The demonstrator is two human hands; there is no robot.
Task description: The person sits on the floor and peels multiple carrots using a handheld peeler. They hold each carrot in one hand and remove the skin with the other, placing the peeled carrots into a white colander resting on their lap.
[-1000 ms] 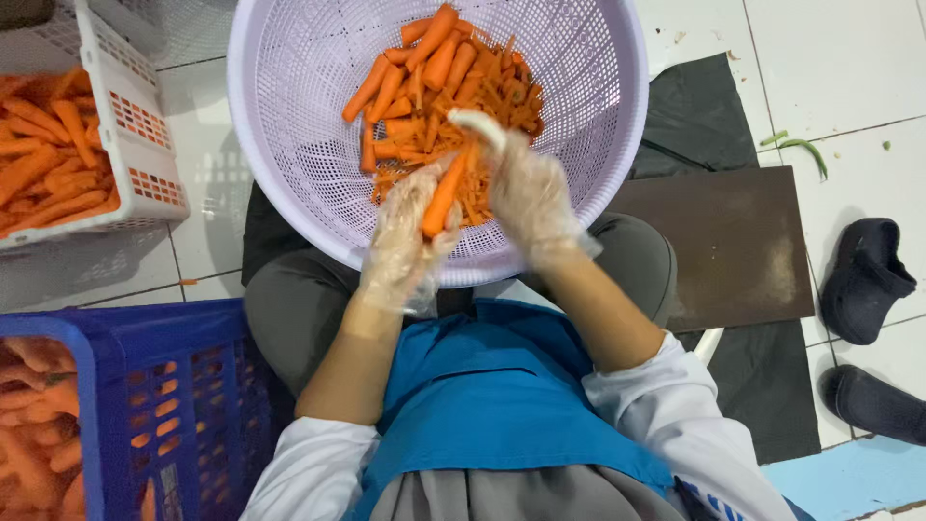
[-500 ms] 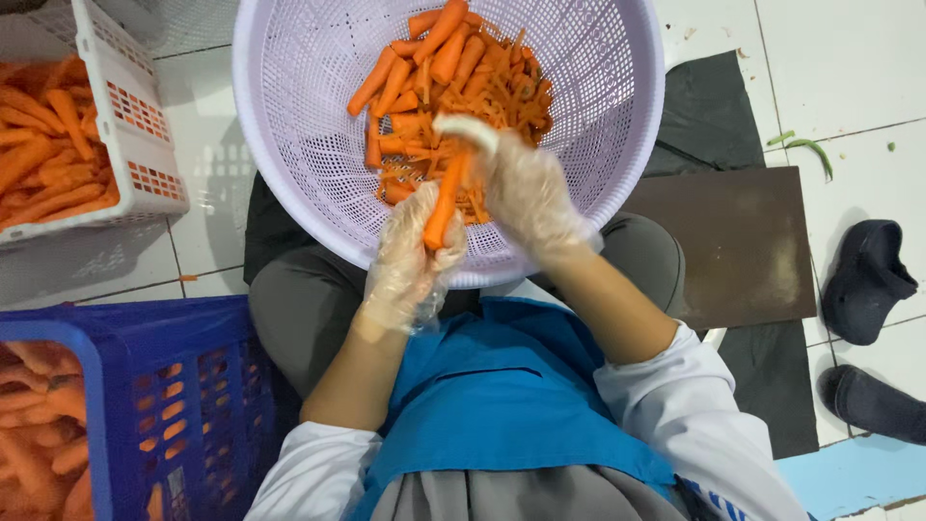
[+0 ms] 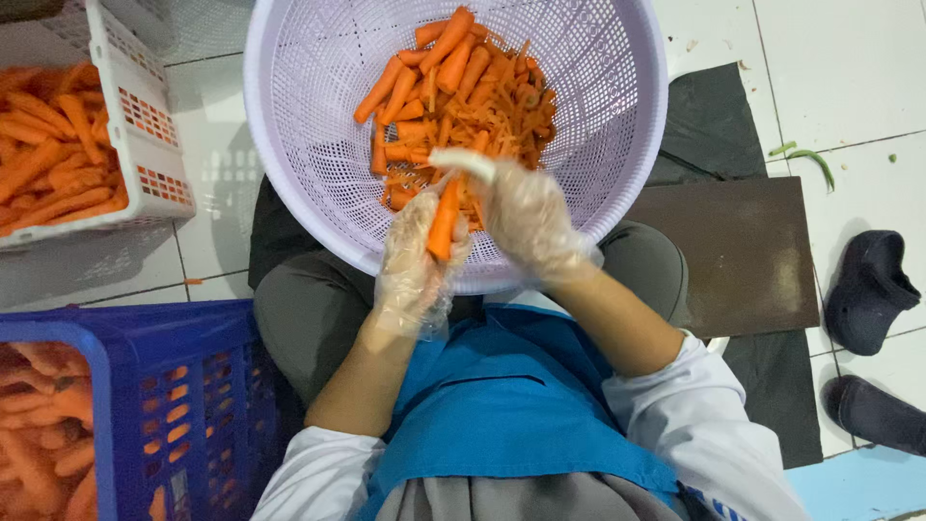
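Head camera looks straight down at a seated person in a blue apron point(image 3: 482, 415) whose left hand point(image 3: 415, 265), in a loose clear plastic glove, is closed around the lower end of a carrot point(image 3: 445, 217), held upright over the near rim of a lilac perforated basket point(image 3: 309, 145). The right hand point(image 3: 526, 222), gloved likewise, curls around a white-handled peeler point(image 3: 463, 164) at the carrot's upper end. The gloves look slack and likely wet, so the carrot could twist or slip in the grip, and the blade works close to the left fingers; a slip might nick glove or finger. Held this near the rim, peel or the carrot itself could drop onto the lap instead of the peeled carrots point(image 3: 453, 87) heaped in the basket. The floor is white tile point(image 3: 849, 68) with a dark mat point(image 3: 733, 251), green scraps and dark slippers point(image 3: 868, 289); a white crate point(image 3: 135, 125) and a blue crate point(image 3: 183, 405) of carrots stand to the left.
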